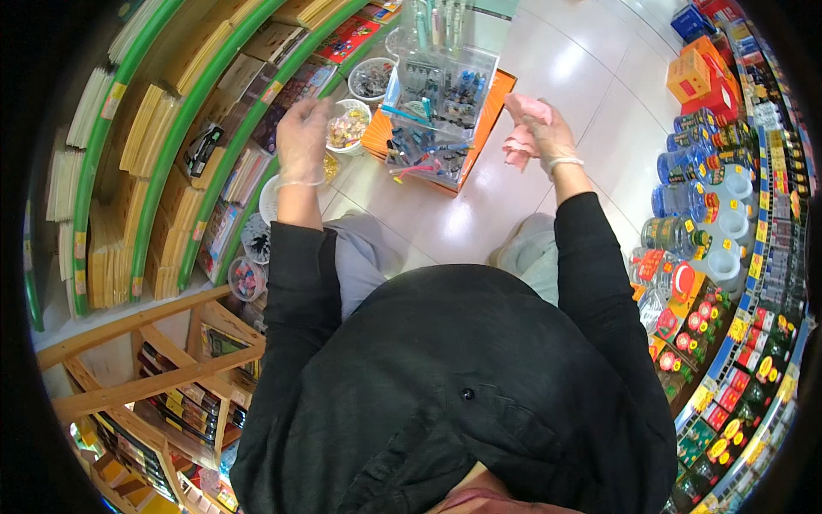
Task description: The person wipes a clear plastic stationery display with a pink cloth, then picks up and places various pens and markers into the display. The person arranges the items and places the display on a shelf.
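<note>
My right hand [553,133], in a thin see-through glove, grips a crumpled pink cloth [523,128] over the tiled floor. My left hand [300,138], gloved likewise, is raised beside the green-edged shelves with its fingers curled; motion blurs it, and I cannot tell whether anything is in it. Right of it stands a white round basket [347,127] of small wrapped pieces. Between my hands, a clear plastic organizer [443,90] holds pens and small blue and dark items. It rests on an orange box [498,96]. A pink pen-like item [414,170] lies at its near end.
Green-edged shelves [173,109] packed with envelopes and booklets curve along my left. More round baskets [371,78] stand at their foot. A wooden rack [154,385] is at lower left. Bottled goods [681,164] and shelves of jars [738,385] line my right, with orange cartons [690,77] farther up.
</note>
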### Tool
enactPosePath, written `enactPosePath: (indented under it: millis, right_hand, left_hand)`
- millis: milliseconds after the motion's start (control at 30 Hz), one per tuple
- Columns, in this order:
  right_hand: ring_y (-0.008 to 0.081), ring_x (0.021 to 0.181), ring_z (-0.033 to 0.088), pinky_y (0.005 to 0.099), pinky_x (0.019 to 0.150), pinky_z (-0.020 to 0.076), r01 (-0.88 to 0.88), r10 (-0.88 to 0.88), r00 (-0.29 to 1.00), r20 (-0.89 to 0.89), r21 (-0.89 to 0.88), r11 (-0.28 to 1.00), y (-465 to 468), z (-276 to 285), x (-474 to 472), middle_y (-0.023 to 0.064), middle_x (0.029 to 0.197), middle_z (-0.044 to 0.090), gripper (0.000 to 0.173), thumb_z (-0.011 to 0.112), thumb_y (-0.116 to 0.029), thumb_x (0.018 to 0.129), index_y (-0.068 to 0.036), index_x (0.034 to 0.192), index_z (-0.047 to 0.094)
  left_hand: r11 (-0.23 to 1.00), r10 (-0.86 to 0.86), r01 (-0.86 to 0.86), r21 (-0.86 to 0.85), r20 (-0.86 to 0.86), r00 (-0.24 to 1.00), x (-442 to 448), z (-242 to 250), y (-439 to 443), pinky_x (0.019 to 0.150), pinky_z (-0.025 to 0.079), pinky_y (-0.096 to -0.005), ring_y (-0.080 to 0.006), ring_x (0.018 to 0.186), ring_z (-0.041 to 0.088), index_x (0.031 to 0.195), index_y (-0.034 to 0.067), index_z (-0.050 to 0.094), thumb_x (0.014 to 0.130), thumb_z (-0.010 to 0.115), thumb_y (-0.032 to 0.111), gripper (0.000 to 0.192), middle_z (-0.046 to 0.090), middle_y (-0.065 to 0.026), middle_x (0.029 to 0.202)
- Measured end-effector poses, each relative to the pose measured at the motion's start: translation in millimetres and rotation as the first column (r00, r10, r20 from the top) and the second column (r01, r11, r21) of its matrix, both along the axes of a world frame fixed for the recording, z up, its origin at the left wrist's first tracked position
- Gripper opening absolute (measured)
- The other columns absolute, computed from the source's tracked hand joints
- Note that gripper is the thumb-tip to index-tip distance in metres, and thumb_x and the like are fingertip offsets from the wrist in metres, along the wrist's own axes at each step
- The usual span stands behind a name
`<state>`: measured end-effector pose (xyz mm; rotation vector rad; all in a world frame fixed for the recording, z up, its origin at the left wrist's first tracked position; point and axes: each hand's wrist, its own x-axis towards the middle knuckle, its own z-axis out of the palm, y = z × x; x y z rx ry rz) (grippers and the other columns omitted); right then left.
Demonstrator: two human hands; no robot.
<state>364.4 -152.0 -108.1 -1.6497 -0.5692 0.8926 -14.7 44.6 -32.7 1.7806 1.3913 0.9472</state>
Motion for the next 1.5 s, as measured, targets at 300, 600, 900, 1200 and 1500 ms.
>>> enactPosePath:
  millis: [300,600,900,1200,1500]
  right_hand:
    - [0.0313,0.058,0.069,0.0412,0.048,0.0603,0.156,-0.173,0.920,-0.352,-0.075,0.985,1,-87,-61,0.0194,0.084,0.067,0.059,0.062,-0.020,0.102,-0.010,0.152,0.031]
    - [0.0337,0.073,0.071,0.0502,0.062,0.0578,-0.521,0.452,0.843,-0.291,-0.649,0.554,-12,-90,-115,0.0178,0.093,0.070,0.038,0.040,-0.033,0.108,-0.014,0.140,0.050]
    - [0.0269,0.050,0.064,0.0367,0.043,0.0497,-0.353,0.358,0.929,-0.092,-0.504,0.788,-28,-28,-113,0.0130,0.070,0.063,0.033,0.048,-0.012,0.097,-0.017,0.129,0.056]
    - [0.0389,0.053,0.065,0.0553,0.048,0.0494,-0.676,0.559,0.678,-0.478,-0.704,0.218,-46,-169,-122,0.0177,0.061,0.060,0.036,0.046,-0.035,0.100,-0.005,0.082,0.056]
    - [0.0333,0.052,0.065,0.0469,0.038,0.0488,-0.358,0.194,0.925,-0.326,-0.581,0.731,-31,-109,-152,0.0187,0.072,0.066,0.025,0.061,-0.018,0.095,0.006,0.103,0.061]
  left_hand:
    - [0.983,0.004,0.023,-0.184,0.143,0.990,-39,-42,-22,0.078,0.049,-0.0267,-0.0113,0.084,0.062,0.103,-0.003,0.073,0.091,0.074,0.022,0.028,0.071,-0.0033,0.092]
    - [0.977,0.008,0.014,-0.214,0.103,0.995,-56,-60,-19,0.077,0.049,-0.0280,-0.0124,0.082,0.061,0.101,-0.002,0.074,0.088,0.076,0.024,0.029,0.072,-0.0050,0.091]
    - [0.972,-0.002,0.024,-0.232,0.092,0.996,-40,-51,-20,0.078,0.051,-0.0302,-0.0158,0.082,0.065,0.104,-0.003,0.074,0.087,0.075,0.026,0.033,0.074,-0.0094,0.092]
    - [0.979,-0.015,0.021,-0.203,0.030,0.999,-27,-26,-27,0.079,0.051,-0.0332,-0.0182,0.082,0.066,0.101,0.000,0.076,0.087,0.076,0.028,0.032,0.074,-0.0104,0.089]
    - [0.974,0.059,-0.043,-0.224,0.064,0.996,-42,-13,-38,0.082,0.052,-0.0340,-0.0213,0.085,0.069,0.101,0.001,0.077,0.085,0.076,0.029,0.032,0.075,-0.0125,0.091]
